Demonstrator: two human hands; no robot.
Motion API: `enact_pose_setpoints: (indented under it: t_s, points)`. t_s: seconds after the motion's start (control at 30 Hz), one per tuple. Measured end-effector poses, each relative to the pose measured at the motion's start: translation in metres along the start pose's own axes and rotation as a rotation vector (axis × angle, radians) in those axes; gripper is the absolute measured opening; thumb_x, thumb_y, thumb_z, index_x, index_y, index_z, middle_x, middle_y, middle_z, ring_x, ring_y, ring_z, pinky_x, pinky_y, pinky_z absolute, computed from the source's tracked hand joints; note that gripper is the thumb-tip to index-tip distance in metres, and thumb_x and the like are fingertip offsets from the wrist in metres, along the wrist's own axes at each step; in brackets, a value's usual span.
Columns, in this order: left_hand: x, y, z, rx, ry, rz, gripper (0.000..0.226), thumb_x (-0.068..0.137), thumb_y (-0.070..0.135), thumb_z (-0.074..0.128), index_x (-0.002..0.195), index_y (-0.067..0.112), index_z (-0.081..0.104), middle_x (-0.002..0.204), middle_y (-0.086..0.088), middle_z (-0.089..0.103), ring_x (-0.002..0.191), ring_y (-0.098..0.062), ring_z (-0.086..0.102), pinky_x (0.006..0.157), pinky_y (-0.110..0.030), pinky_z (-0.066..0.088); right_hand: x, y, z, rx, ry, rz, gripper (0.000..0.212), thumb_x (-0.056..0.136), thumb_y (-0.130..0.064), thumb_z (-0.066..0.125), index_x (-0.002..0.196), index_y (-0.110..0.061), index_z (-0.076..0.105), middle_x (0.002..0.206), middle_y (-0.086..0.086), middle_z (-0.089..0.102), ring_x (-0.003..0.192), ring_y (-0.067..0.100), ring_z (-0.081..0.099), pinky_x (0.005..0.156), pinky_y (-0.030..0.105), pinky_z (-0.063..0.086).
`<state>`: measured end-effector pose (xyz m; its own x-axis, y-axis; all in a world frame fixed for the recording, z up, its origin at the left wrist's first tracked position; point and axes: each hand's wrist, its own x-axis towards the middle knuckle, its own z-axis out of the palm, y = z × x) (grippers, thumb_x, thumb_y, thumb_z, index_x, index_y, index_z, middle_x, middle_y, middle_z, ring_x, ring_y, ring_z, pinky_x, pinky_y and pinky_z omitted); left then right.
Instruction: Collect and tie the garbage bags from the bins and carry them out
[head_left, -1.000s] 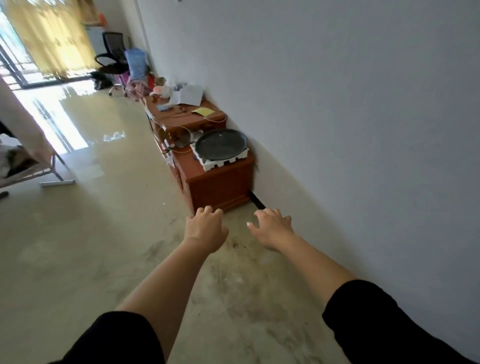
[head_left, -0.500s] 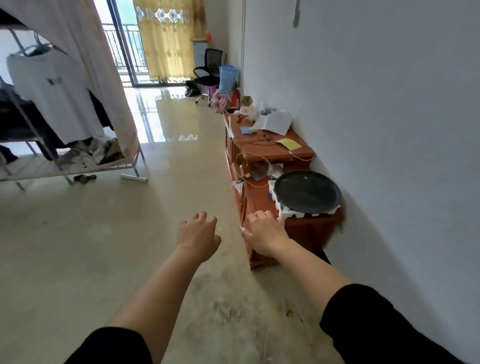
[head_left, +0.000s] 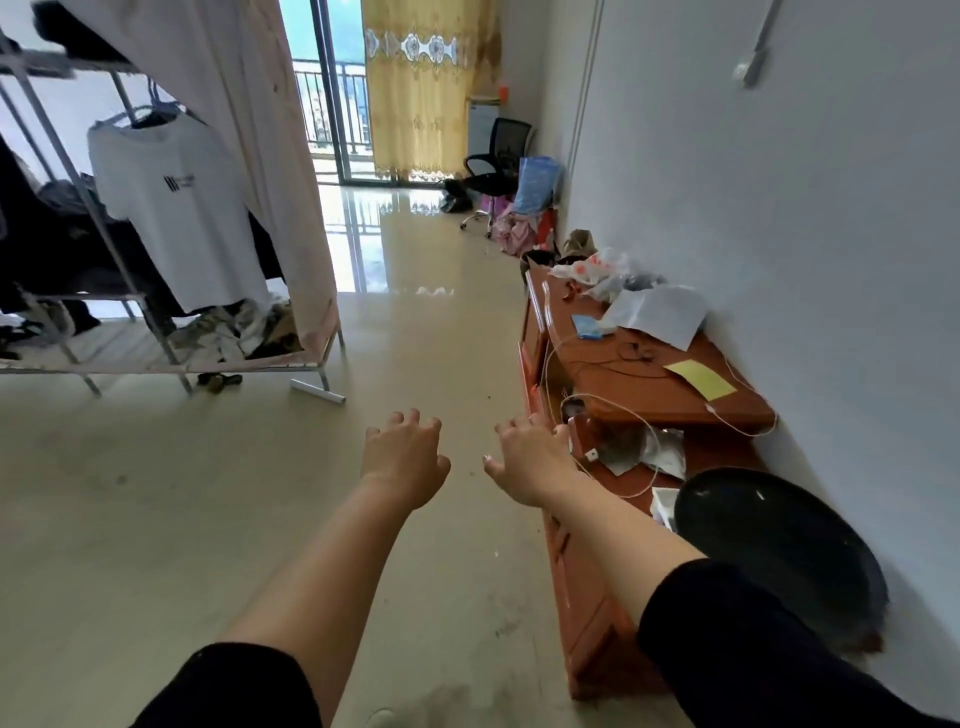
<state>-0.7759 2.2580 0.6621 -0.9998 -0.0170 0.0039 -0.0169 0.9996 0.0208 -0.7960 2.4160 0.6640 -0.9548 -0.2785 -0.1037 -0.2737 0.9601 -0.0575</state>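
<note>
My left hand (head_left: 402, 454) and my right hand (head_left: 530, 460) reach forward over the pale floor, palms down, fingers loosely spread, and neither holds anything. No bin or garbage bag is clearly in view. A white and red plastic bag (head_left: 592, 270) lies at the far end of the low brown cabinet (head_left: 587, 613) on the right. My right hand hovers by the cabinet's near left edge.
A black round pan (head_left: 779, 540) sits on the cabinet's near end; papers and white cables litter its top. A clothes rack (head_left: 171, 358) with a white T-shirt stands at left. A black office chair (head_left: 493, 166) and blue bag are far ahead by the balcony door.
The view has lifted and moved forward along the cabinet; the pan is now beside my right arm. Both hands stay empty and stretched forward.
</note>
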Motion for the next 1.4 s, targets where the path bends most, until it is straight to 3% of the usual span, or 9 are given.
enact_pose_setpoints:
  t_s: [0.27,0.47,0.97,1.23,1.4]
  points:
    - [0.227,-0.113,-0.025,0.024,-0.005,0.033,0.046,0.091,0.035,0.048,0.134,0.018,0.047,0.132,-0.007,0.049,0.124,-0.025,0.045,0.091,-0.039,0.042,0.238,-0.049,-0.038,0.036,0.04,0.056,0.054,0.093,-0.043,0.049,0.139,-0.014,0.041,0.142,0.009,0.044,0.132,0.027,0.039,0.105,0.053,0.029]
    - [0.358,-0.158,-0.03,-0.004,-0.012,0.053,0.046,0.091,0.035,0.047,0.134,0.018,0.046,0.132,-0.007,0.049,0.124,-0.025,0.044,0.091,-0.04,0.043,0.373,-0.053,-0.063,0.053,0.049,0.091,0.055,0.092,-0.042,0.051,0.138,-0.014,0.041,0.14,0.008,0.045,0.13,0.027,0.04,0.104,0.052,0.031]
    - [0.802,-0.199,-0.021,-0.1,-0.011,0.096,0.046,0.092,0.039,0.047,0.135,0.021,0.047,0.135,-0.005,0.048,0.125,-0.023,0.043,0.095,-0.038,0.038,0.812,0.021,-0.116,0.007,0.003,0.11,0.057,0.091,-0.043,0.053,0.139,-0.015,0.04,0.141,0.009,0.043,0.132,0.027,0.036,0.104,0.052,0.031]
    - [1.023,-0.242,-0.019,-0.035,0.009,0.074,0.047,0.094,0.041,0.044,0.135,0.019,0.046,0.134,-0.006,0.049,0.125,-0.024,0.044,0.095,-0.04,0.039,1.027,0.04,-0.134,0.003,0.022,0.099,0.054,0.093,-0.039,0.051,0.139,-0.014,0.038,0.142,0.009,0.041,0.133,0.028,0.035,0.105,0.053,0.029]
    - [1.197,-0.27,-0.021,-0.001,0.034,0.143,0.046,0.095,0.041,0.043,0.134,0.018,0.047,0.134,-0.007,0.049,0.124,-0.025,0.045,0.095,-0.04,0.039,1.19,0.068,-0.148,0.014,-0.031,0.222,0.061,0.094,-0.042,0.049,0.144,-0.013,0.03,0.147,0.01,0.034,0.138,0.029,0.027,0.108,0.055,0.024]
